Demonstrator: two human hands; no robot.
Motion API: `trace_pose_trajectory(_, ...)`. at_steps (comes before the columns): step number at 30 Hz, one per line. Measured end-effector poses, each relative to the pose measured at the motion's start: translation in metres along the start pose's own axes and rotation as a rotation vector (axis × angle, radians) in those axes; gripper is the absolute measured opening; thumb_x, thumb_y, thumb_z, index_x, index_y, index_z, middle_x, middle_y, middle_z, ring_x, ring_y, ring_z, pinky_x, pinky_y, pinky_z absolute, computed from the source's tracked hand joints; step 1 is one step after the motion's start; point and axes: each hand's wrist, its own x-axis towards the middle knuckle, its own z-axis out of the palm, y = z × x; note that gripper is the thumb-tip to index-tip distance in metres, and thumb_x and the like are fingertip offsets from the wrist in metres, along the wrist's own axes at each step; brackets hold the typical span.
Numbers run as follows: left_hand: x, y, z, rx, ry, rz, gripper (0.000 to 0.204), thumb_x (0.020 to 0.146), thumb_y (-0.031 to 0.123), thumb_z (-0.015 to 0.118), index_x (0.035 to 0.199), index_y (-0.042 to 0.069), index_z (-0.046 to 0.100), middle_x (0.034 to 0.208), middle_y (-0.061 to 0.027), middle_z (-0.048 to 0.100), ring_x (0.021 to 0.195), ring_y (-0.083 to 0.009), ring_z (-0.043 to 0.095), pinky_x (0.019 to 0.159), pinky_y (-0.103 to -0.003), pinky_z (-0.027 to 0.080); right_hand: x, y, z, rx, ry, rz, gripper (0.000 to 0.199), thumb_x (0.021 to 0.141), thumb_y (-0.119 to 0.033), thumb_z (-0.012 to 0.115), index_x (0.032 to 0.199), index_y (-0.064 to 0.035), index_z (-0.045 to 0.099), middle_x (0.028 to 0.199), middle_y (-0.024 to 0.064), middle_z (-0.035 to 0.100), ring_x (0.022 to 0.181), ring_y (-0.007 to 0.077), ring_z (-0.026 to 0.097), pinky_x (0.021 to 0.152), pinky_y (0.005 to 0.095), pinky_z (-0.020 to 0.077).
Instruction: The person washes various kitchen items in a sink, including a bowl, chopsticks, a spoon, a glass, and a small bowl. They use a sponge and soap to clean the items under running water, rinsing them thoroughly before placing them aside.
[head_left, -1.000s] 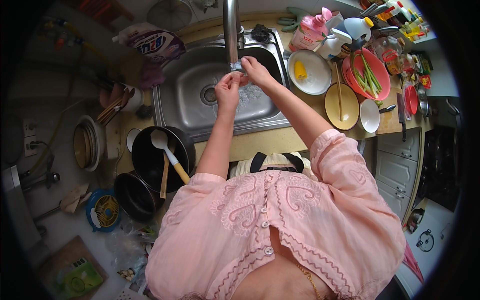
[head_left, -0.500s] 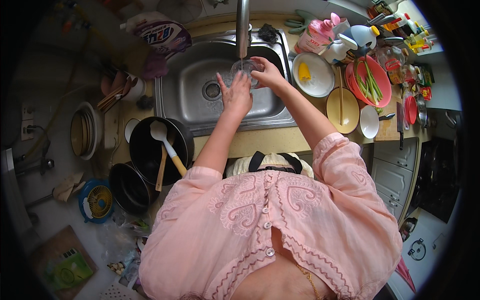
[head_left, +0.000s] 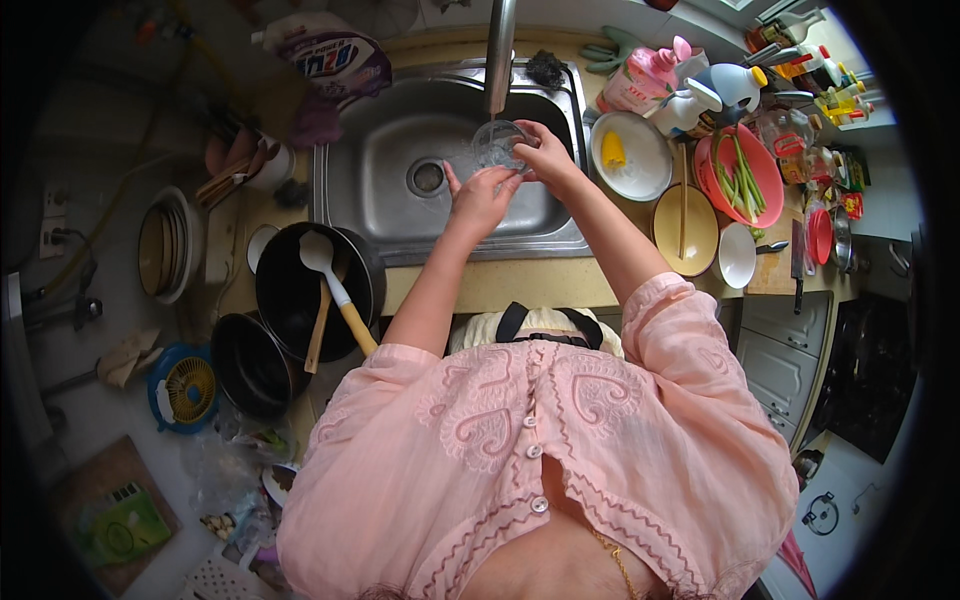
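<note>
Under the metal faucet (head_left: 499, 60), my right hand (head_left: 548, 158) grips a small clear glass bowl (head_left: 495, 145) by its right side. The bowl is over the right part of the steel sink (head_left: 375, 190), below the spout. My left hand (head_left: 480, 203) lies against the near side of the bowl, fingers stretched toward my right hand and the thumb standing apart. Part of the left fingers is hidden by the bowl and my other hand.
Right of the sink stand a white bowl (head_left: 645, 170) with a yellow piece, a yellow bowl (head_left: 685, 240) and a pink basin (head_left: 715, 165) with green stalks. A knife (head_left: 797, 250) rests by the cutting board (head_left: 770, 270). Black pots (head_left: 275, 290) with spoons stand left.
My left hand has drawn back from over the bowl to its near side, with its fingers closer together. My right hand keeps hold of the bowl, which appears more exposed beneath the faucet.
</note>
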Motion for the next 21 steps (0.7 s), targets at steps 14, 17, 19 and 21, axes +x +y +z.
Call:
trace_pose_trajectory(14, 0.021, -0.015, -0.015, -1.846, -0.125, -0.509, 0.062, 0.081, 0.057, 0.043, 0.121, 0.009, 0.04, 0.127, -0.0158, 0.04, 0.118, -0.0373, 0.037, 0.092, -0.059, 0.03, 0.001, 0.01, -0.005, -0.069, -0.069, 0.095, 0.045, 0.084, -0.038, 0.052, 0.095, 0.0058, 0.055, 0.081, 0.0121, 0.059, 0.065, 0.0202, 0.062, 0.058, 0.0302, 0.0541)
trace_pose_trajectory(17, 0.017, -0.019, -0.008, -2.067, -0.183, -0.515, 0.058, 0.082, 0.054, 0.044, 0.118, 0.009, 0.042, 0.13, -0.0178, 0.035, 0.12, -0.0421, 0.032, 0.094, -0.064, 0.025, -0.001, 0.003, -0.01, -0.273, -0.025, 0.087, 0.047, 0.084, -0.04, 0.052, 0.09, 0.0069, 0.058, 0.072, 0.0109, 0.06, 0.059, 0.0182, 0.061, 0.054, 0.0284, 0.0527)
trace_pose_trajectory(19, 0.015, -0.028, 0.001, -2.203, -0.213, -0.515, 0.057, 0.081, 0.053, 0.047, 0.12, 0.012, 0.039, 0.131, -0.0172, 0.034, 0.121, -0.0425, 0.031, 0.093, -0.066, 0.024, -0.002, -0.003, -0.01, -0.285, -0.068, 0.107, 0.047, 0.087, -0.039, 0.048, 0.101, 0.0061, 0.054, 0.082, 0.0138, 0.061, 0.061, 0.0198, 0.063, 0.056, 0.028, 0.0535)
trace_pose_trajectory(21, 0.015, -0.031, 0.005, -2.282, -0.217, -0.532, 0.06, 0.079, 0.051, 0.051, 0.124, 0.015, 0.033, 0.13, -0.0157, 0.034, 0.119, -0.0415, 0.034, 0.093, -0.067, 0.023, -0.003, -0.006, -0.008, -0.248, -0.097, 0.133, 0.047, 0.088, -0.038, 0.046, 0.105, 0.0054, 0.053, 0.085, 0.0144, 0.062, 0.063, 0.0205, 0.063, 0.057, 0.0276, 0.0537)
